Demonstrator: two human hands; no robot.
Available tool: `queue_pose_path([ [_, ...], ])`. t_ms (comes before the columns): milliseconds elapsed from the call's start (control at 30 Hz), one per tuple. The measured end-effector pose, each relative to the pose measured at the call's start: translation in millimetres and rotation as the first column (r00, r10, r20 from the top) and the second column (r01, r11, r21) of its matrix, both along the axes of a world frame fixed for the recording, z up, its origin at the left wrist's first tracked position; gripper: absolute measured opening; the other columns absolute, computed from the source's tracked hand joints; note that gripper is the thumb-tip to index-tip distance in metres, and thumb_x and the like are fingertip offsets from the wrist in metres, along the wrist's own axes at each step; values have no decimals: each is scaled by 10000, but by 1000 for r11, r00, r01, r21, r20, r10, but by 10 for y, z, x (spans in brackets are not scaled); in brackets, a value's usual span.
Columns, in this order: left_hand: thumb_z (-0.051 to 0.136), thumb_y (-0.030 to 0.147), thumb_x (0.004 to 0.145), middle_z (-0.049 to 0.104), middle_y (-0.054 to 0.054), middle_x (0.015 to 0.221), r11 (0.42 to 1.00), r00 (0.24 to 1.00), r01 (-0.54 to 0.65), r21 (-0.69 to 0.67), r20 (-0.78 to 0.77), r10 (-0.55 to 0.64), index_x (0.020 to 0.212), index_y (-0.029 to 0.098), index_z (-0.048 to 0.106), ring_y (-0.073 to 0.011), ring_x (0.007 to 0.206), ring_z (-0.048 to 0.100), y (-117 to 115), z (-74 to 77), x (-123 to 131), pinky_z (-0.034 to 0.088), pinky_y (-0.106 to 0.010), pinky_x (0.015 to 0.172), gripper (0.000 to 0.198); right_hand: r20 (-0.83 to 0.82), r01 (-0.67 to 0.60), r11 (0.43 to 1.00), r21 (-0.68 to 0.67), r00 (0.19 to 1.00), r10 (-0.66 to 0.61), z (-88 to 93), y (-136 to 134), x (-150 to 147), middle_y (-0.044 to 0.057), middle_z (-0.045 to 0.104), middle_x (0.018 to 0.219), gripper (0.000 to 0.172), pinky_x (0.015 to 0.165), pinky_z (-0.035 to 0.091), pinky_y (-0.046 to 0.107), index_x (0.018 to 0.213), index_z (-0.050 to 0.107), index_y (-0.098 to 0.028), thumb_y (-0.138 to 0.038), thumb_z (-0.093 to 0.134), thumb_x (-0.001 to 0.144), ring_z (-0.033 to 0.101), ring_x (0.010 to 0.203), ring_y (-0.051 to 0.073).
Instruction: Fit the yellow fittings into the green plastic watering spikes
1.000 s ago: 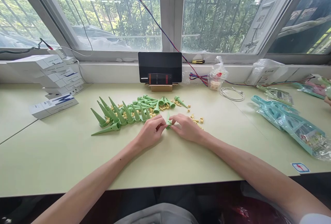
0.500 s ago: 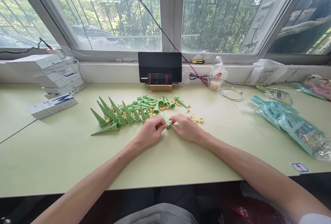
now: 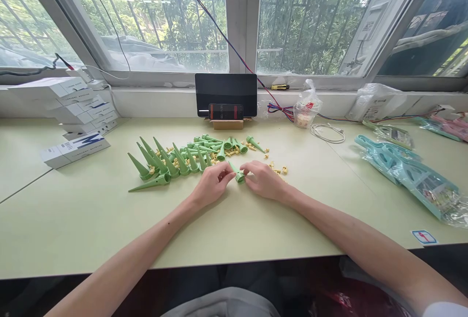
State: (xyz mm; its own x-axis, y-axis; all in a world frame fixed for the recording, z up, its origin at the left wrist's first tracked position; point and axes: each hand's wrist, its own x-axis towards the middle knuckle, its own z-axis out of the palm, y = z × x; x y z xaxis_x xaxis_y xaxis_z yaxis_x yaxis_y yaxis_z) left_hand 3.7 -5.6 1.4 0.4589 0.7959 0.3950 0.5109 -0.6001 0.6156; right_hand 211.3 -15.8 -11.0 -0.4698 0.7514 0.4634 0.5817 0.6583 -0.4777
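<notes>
A hollow green plastic spike (image 3: pixel 239 177) is held low over the table between my two hands, its open round end toward me and its narrow end pointing away to the left. My left hand (image 3: pixel 213 183) is closed, thumb and forefinger tips at the spike's left side. From the right, my right hand (image 3: pixel 265 180) pinches the spike near its wide end. Left of my hands, several similar green spikes (image 3: pixel 171 166) stand tip up, and one spike (image 3: pixel 149 183) lies on its side. Small yellow plastic pieces (image 3: pixel 284 170) are scattered beyond my right hand.
Behind lies a heap of green spikes (image 3: pixel 208 144) mixed with yellow pieces. A phone (image 3: pixel 225 111) leans before a dark tablet (image 3: pixel 226 90). White boxes (image 3: pixel 76 150) are at left; a coiled cable (image 3: pixel 327 133) and bagged teal plastic items (image 3: pixel 405 173) lie at right.
The spike between my hands has turned, so its open end faces me more and its tip leans left. My left fingertips have shifted slightly left; my right hand has barely moved.
</notes>
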Motion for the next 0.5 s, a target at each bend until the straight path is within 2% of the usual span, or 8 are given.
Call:
queue_pose_path([
  [267, 504, 327, 930, 607, 26, 676, 998, 999, -33, -57, 9, 33, 792, 175, 579, -102, 547, 523, -18, 21, 13, 404, -229, 556, 219, -39, -26, 1000, 16, 999, 27, -10, -9, -4, 70, 693, 946, 273, 843, 497, 343, 1098, 598, -167, -84, 554, 841, 631, 922, 200],
  [500, 504, 372, 935, 539, 48, 516, 983, 996, -36, -180, 72, 50, 762, 173, 572, -93, 454, 496, -57, 56, 29, 386, -209, 502, 272, -166, 4, 996, 90, 986, 11, -28, 3, -18, 53, 681, 911, 214, 722, 507, 286, 1062, 597, -168, -122, 539, 862, 619, 756, 152],
])
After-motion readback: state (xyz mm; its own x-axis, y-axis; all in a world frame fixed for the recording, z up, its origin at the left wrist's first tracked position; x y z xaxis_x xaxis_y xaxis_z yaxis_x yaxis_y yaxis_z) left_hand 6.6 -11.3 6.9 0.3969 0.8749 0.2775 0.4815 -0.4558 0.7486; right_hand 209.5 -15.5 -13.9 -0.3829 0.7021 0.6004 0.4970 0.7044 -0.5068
